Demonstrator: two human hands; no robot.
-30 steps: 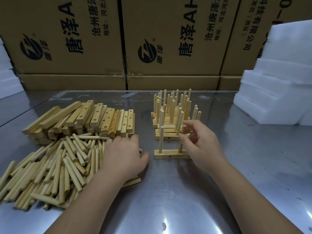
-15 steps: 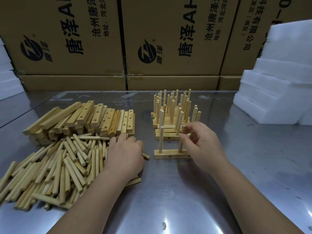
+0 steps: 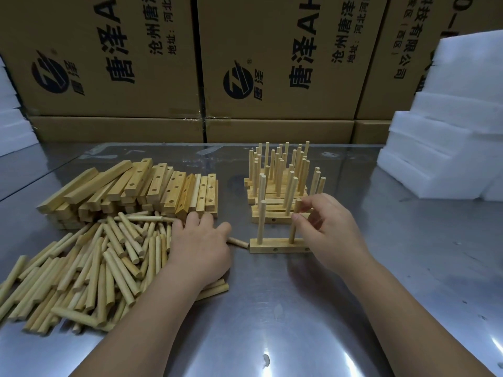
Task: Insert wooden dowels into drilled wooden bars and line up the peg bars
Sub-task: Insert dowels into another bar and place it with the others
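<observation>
A short wooden bar point(image 3: 277, 246) lies on the metal table with two upright dowels in it. My right hand point(image 3: 330, 229) pinches the top of the right-hand dowel point(image 3: 295, 221); the left dowel point(image 3: 261, 221) stands free. Behind it stand several finished peg bars point(image 3: 280, 183) in a tight group. My left hand point(image 3: 201, 246) rests palm down on the right edge of a loose dowel pile point(image 3: 89, 268), fingers curled over dowels; one dowel point(image 3: 239, 242) pokes out from under it. Whether it grips one is hidden.
A stack of drilled bars point(image 3: 141, 189) lies behind the dowel pile. Cardboard boxes point(image 3: 272, 63) line the back of the table. White foam blocks point(image 3: 446, 148) are piled at the right, and more foam point(image 3: 11, 115) at the far left.
My left hand slid up and right over the dowel pile, and a dowel now pokes out toward the bar. My right hand stays on the right dowel, fingers slightly raised.
</observation>
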